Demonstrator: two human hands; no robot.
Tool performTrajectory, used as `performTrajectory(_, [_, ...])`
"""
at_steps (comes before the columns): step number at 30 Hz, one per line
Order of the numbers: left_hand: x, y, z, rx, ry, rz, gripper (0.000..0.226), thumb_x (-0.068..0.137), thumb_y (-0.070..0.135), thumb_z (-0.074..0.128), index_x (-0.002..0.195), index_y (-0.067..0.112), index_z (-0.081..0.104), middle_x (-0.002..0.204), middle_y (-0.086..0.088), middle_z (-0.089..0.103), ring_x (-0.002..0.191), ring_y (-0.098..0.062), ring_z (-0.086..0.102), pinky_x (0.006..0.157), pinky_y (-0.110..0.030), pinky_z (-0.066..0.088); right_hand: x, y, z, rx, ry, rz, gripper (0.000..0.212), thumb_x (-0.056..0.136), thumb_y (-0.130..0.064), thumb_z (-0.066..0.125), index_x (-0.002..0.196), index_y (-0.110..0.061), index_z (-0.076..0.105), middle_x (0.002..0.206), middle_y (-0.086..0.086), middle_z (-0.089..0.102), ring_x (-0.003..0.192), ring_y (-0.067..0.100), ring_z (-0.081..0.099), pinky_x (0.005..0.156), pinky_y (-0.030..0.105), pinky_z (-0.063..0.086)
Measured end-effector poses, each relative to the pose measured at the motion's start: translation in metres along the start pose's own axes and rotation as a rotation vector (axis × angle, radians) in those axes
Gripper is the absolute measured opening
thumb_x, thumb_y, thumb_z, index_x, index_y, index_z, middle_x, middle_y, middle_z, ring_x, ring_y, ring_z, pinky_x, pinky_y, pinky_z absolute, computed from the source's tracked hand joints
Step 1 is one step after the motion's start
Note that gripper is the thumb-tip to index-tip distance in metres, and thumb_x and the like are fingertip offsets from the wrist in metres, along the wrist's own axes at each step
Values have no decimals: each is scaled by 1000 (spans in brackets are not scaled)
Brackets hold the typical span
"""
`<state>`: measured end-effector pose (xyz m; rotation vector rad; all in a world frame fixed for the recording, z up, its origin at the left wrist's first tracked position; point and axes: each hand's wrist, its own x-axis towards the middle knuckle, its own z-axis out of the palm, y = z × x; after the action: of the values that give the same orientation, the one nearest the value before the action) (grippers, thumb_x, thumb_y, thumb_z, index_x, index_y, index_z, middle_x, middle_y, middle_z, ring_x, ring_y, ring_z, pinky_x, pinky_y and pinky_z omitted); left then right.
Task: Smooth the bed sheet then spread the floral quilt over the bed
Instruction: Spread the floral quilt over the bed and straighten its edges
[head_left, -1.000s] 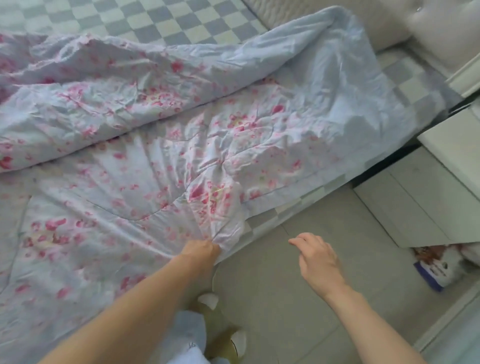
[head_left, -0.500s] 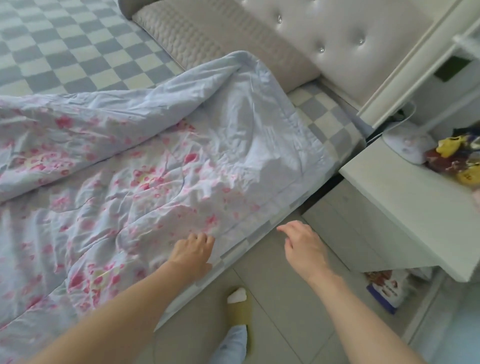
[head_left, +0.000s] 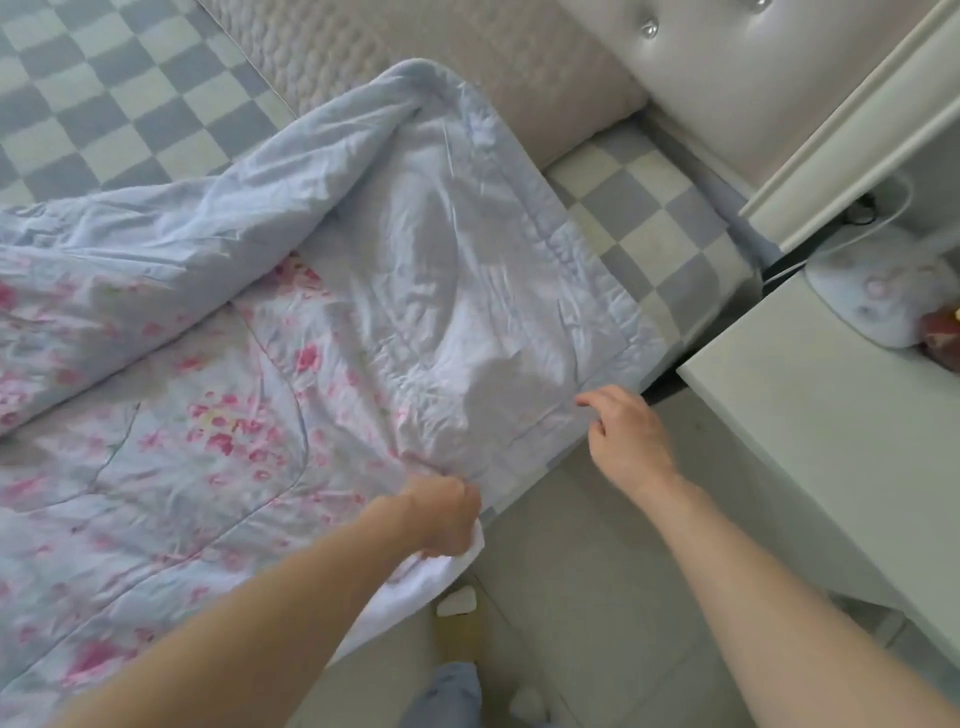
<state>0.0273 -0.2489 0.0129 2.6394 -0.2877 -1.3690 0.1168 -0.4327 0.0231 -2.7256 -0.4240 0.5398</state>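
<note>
The floral quilt (head_left: 218, 426), pale blue with pink flowers, lies crumpled over the bed, its plain blue corner folded over near the pillow. The grey and cream checked bed sheet (head_left: 654, 234) shows beyond the quilt's edge and at the upper left. My left hand (head_left: 441, 514) is closed on the quilt's near edge at the bedside. Fingers apart, my right hand (head_left: 623, 436) hovers at the quilt's near corner and holds nothing.
A beige quilted pillow (head_left: 467, 67) lies against the tufted headboard (head_left: 727, 78). A white nightstand (head_left: 831, 441) stands right of the bed with a small device (head_left: 878, 296) on it. The tiled floor (head_left: 571, 597) and my slippered feet are below.
My view has shifted toward the head of the bed. My left hand let go of the quilt edge, moved along it and gripped it again; my right hand moved up to the corner.
</note>
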Motion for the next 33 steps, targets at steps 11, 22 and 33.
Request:
performTrajectory(11, [77,-71,-242,-60,849,-304,44,85,-6,40,125,11,50,134,-9,43,118,-32,46,86,-44,41,118,46,-35,-33,16,119,61,93,-19,47,145,-16,16,147,12,28,134,29,28,106,39,28])
performTrajectory(22, [137,-88,-344,-57,1019,-458,20,86,-2,43,102,-3,56,113,-26,51,100,-40,53,80,-45,40,146,114,-86,-92,-84,-195,79,91,-4,46,142,-46,2,101,5,40,64,22,43,56,29,37])
performTrajectory(33, [193,-51,-371,-79,934,-100,42,87,-4,44,127,5,45,141,-19,32,120,-35,43,95,-46,39,168,159,-103,-177,-80,70,75,91,-5,42,143,-44,6,107,7,32,88,27,45,67,33,36])
